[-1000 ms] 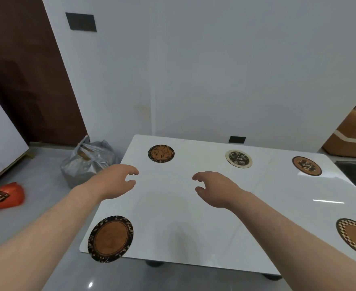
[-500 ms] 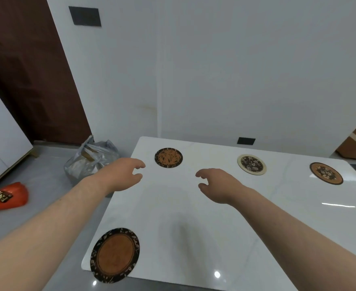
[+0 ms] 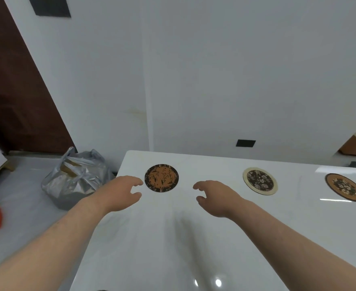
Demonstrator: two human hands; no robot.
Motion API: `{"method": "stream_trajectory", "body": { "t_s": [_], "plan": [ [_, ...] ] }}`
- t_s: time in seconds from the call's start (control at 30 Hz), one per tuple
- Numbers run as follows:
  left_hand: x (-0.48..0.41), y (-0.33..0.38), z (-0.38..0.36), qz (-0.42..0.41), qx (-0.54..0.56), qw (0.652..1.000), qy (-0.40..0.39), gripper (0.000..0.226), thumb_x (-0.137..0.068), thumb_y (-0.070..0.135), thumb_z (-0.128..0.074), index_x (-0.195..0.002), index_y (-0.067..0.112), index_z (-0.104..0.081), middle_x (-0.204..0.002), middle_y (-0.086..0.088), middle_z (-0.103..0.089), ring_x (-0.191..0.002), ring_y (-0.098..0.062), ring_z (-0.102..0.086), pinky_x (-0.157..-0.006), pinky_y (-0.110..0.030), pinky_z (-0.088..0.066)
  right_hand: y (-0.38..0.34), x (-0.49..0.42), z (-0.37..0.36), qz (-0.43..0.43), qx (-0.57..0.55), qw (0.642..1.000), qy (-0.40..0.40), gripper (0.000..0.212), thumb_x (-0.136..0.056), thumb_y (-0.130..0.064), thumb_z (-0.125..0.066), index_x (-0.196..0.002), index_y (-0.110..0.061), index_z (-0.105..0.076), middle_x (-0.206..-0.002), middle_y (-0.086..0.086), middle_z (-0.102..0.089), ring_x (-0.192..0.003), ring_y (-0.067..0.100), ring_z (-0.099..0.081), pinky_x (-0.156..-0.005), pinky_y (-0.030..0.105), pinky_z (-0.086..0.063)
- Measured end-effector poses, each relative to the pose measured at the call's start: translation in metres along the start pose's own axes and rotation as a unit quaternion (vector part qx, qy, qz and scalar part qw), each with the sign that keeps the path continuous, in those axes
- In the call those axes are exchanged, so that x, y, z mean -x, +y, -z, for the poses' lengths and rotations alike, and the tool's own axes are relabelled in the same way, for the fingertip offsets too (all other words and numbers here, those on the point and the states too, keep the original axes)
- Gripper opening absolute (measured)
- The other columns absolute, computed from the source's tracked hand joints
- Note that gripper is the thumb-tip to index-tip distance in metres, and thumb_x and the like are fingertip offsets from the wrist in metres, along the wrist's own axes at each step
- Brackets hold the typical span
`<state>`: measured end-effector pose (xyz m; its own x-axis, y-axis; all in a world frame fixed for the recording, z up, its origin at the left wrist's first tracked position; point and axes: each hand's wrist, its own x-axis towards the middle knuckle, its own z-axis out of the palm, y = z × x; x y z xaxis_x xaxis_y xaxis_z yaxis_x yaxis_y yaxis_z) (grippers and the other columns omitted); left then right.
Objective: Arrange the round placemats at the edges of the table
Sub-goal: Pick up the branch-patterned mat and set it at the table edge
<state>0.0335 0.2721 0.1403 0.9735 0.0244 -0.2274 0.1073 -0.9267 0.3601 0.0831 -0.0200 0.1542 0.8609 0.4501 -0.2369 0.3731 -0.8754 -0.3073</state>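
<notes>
A white table (image 3: 172, 248) is seen from above, filling the lower half of the view. Three round mats are laid flat in a row along its far edge. An orange mat (image 3: 161, 178) with a black rim is set at twelve o'clock, near the far left corner. A cream mat (image 3: 260, 181) with a dark centre is set at one o'clock, and a brown mat (image 3: 345, 187) at two o'clock. All three are kept close to the edge, as the task asks, so the middle of the table is left bare. Two bare forearms are stretched forward over the table. The left hand (image 3: 120, 193) is held at nine o'clock of the orange mat, just beside it, fingers spread wide and loosely curled, with nothing gripped. Whether the rim is touched cannot be told. The right hand (image 3: 217, 196) is held at three o'clock of that mat, slightly apart, likewise wide and empty. The hands seem placed to flank this mat for a nudge. A grey bag (image 3: 74, 181) is seen on the floor at ten o'clock.
</notes>
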Motion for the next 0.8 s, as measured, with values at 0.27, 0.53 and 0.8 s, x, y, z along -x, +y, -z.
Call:
{"method": "stream_trajectory", "body": {
  "t_s": [0.27,0.53,0.8],
  "plan": [
    [-0.081,-0.026,-0.012,0.01,-0.008,0.999,-0.042,0.049,-0.091,0.041,-0.054,-0.137,0.029,-0.047,-0.145,0.012,-0.046,-0.133,-0.009,-0.042,-0.11,-0.03,-0.035,0.013,-0.088,-0.008,-0.011,-0.001,1.0,-0.027,0.044,-0.096,-0.031,-0.046,-0.139,-0.026,-0.046,-0.139,-0.003,-0.054,-0.128,0.019,-0.049,-0.102,0.034,-0.042],
    [-0.149,-0.05,-0.02,0.003,-0.027,0.996,-0.084,0.05,-0.092,0.041,-0.051,-0.14,0.029,-0.044,-0.148,0.011,-0.043,-0.137,-0.01,-0.036,-0.111,-0.028,-0.03,0.021,-0.162,-0.034,-0.045,-0.034,0.997,-0.059,0.042,-0.096,-0.029,-0.046,-0.138,-0.023,-0.048,-0.14,-0.001,-0.054,-0.128,0.019,-0.049,-0.104,0.032,-0.041],
    [-0.216,-0.076,-0.061,0.042,0.148,0.983,-0.104,0.019,-0.086,0.032,-0.061,-0.102,0.023,-0.068,-0.097,0.009,-0.063,-0.093,-0.014,-0.056,-0.078,-0.026,-0.045,0.018,-0.232,-0.08,-0.127,-0.187,0.973,-0.053,0.029,-0.091,-0.017,-0.051,-0.115,-0.008,-0.066,-0.116,0.005,-0.064,-0.101,0.02,-0.056,-0.082,0.026,-0.043]
  ]
}}
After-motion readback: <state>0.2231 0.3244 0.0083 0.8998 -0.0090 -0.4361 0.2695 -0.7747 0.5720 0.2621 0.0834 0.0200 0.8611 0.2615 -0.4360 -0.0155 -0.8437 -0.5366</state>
